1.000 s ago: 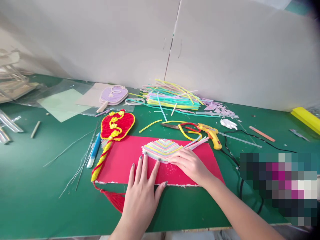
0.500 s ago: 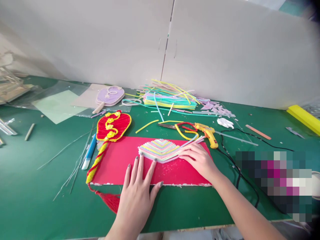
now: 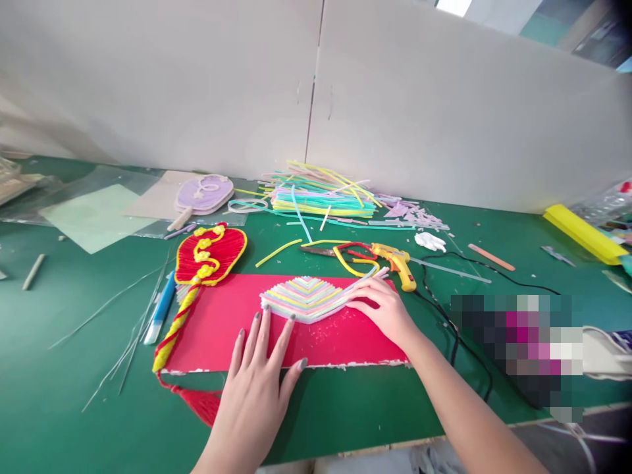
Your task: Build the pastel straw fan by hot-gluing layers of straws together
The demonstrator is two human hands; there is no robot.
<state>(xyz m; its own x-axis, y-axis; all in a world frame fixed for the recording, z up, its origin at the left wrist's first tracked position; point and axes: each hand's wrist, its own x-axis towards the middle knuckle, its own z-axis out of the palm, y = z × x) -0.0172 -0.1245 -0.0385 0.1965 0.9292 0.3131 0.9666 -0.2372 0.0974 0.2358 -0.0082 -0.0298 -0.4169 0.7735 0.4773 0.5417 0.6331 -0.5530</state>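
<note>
At the far left of the green counter (image 3: 74, 408) a clear plastic sheet (image 3: 93, 207) lay flat, with thin pale wires (image 3: 133, 336) and a blue pen (image 3: 160, 308) scattered nearer to me, well apart from my work. Next came the finished red and yellow fan (image 3: 210, 255), its twisted handle running down along the left edge of the red board (image 3: 227, 329), and behind it a lilac fan (image 3: 202, 193) near the wall. My left hand (image 3: 261, 382) lay flat with the fingers spread, its fingertips pressing the board and touching the lower left edge of the pastel straw fan piece (image 3: 302, 297), which sat on the upper middle of the board. My right hand (image 3: 385, 309) rested open on the piece's right side, fingers laid over the loose straw ends there; it pinched nothing that I could see. I judged the risk lay in uneven pressure: if one hand had pushed harder, the rows of straws could have slid askew or lifted where the glue had not set, and the board itself might have skated on the smooth counter. Behind lay the heap of loose straws (image 3: 320, 194), the scissors (image 3: 340, 251) and, just beside my right hand, the yellow glue gun (image 3: 397, 263), whose hot tip or black cord (image 3: 459, 329) could have caught my wrist
</note>
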